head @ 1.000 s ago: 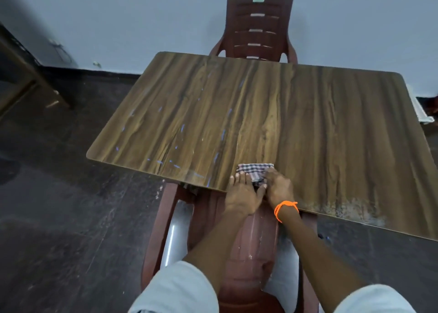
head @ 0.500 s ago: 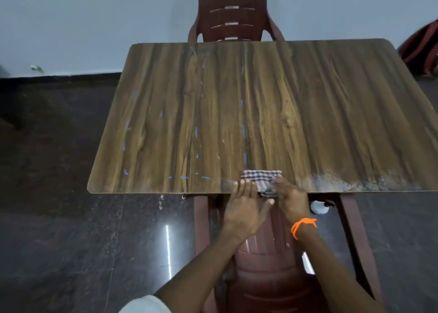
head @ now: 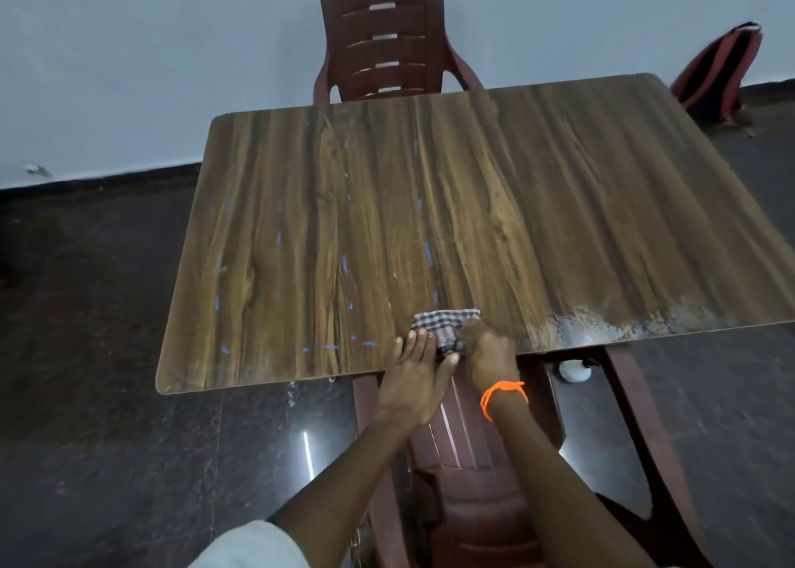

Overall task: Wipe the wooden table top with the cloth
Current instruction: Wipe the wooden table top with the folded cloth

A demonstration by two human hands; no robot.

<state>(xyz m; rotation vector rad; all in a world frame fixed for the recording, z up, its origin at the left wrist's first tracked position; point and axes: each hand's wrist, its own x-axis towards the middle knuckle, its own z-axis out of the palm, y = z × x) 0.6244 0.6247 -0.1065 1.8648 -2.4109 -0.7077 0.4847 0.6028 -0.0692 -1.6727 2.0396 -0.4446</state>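
A folded checked cloth (head: 443, 324) lies at the near edge of the wooden table top (head: 473, 223). My left hand (head: 415, 380) rests flat at that edge, fingers straight, its thumb against the cloth's near end. My right hand (head: 488, 356), with an orange thread at the wrist, sits on the cloth's right side with fingers curled onto it. Small blue marks dot the left half of the table. A pale dusty patch (head: 611, 324) runs along the near right edge.
A dark red plastic chair (head: 383, 38) stands behind the table against the wall. Another red chair (head: 469, 460) is below my arms, under the table edge. A striped bag (head: 714, 72) leans at the far right. A small white object (head: 574, 369) lies under the table.
The view swung from angled to square on the table, then tilted slightly. Both hands and the cloth stayed together at the near edge.
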